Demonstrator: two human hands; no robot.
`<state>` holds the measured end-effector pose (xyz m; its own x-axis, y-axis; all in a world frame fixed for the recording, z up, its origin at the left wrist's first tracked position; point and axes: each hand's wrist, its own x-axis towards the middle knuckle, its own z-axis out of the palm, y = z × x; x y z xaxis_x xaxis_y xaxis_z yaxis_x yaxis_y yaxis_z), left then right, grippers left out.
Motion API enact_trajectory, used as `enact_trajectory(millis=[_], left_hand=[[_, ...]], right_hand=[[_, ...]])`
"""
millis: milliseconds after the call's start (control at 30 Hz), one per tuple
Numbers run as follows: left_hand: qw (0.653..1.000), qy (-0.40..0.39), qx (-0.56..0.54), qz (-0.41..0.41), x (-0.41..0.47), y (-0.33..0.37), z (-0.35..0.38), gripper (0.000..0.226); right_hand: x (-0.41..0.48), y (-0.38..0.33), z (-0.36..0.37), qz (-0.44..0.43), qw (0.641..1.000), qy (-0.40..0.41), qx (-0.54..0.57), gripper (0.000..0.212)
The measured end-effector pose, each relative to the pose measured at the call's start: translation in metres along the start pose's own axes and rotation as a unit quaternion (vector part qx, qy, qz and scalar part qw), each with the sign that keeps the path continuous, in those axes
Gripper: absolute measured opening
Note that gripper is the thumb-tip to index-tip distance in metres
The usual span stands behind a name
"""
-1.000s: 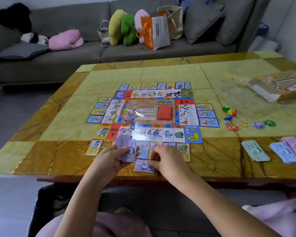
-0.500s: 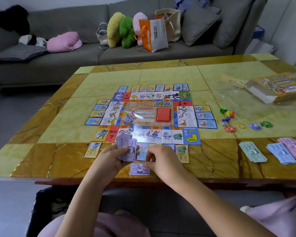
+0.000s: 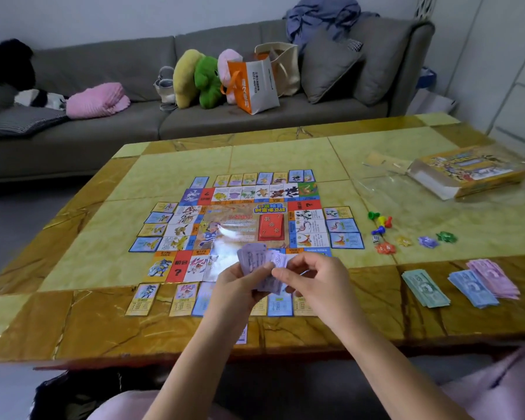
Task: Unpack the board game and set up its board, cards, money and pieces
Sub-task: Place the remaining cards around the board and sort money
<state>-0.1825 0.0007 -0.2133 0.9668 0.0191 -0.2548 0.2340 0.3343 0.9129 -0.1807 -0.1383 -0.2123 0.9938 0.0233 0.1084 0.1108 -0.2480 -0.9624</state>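
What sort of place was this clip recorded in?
Most likely a home living room: a grey sofa with cushions and plush toys stands behind a marble-patterned table, where a board game is laid out.

The red square point(image 3: 178, 267) on the board point(image 3: 234, 227) reads "机会" and "?".

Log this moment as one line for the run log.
left hand: holds purple money stack | right hand: pinches a note on it | board: laid out, cards around | sorted money piles: table right
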Motion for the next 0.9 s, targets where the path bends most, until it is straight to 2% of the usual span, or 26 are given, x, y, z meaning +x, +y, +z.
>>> enact_trajectory(millis=[100,200,300,400,567,700,900], left_hand=[[1.000,-0.004,-0.010,-0.012,0.013,-0.001,0.017,0.007],[0.999,-0.002,-0.031,-0.028,0.027,0.003,0.033,0.007],[0.999,-0.010,-0.025,-0.034,0.037,0.009,0.046,0.006],[0.999,-0.008,-0.021,-0.048,0.046,0.011,0.059,0.007],[0.997,-0.020,-0.026,-0.063,0.057,0.010,0.076,0.005],[0.997,-0.024,0.001,-0.073,0.067,0.008,0.084,0.005],[0.994,-0.023,0.001,-0.109,0.082,0.003,0.096,0.004]], right_hand=[[0.011,0.007,-0.021,-0.015,1.000,0.016,-0.005,0.018],[0.034,0.023,-0.048,-0.032,0.994,0.078,-0.077,0.018],[0.065,0.041,-0.071,0.020,0.992,0.126,-0.017,0.034],[0.090,0.056,-0.084,0.063,0.989,0.130,0.034,0.044],[0.110,0.072,-0.087,0.125,0.982,0.119,0.079,0.047],[0.119,0.079,-0.093,0.140,0.979,0.134,0.064,0.047],[0.128,0.081,-0.115,0.114,0.980,0.161,-0.022,0.044]])
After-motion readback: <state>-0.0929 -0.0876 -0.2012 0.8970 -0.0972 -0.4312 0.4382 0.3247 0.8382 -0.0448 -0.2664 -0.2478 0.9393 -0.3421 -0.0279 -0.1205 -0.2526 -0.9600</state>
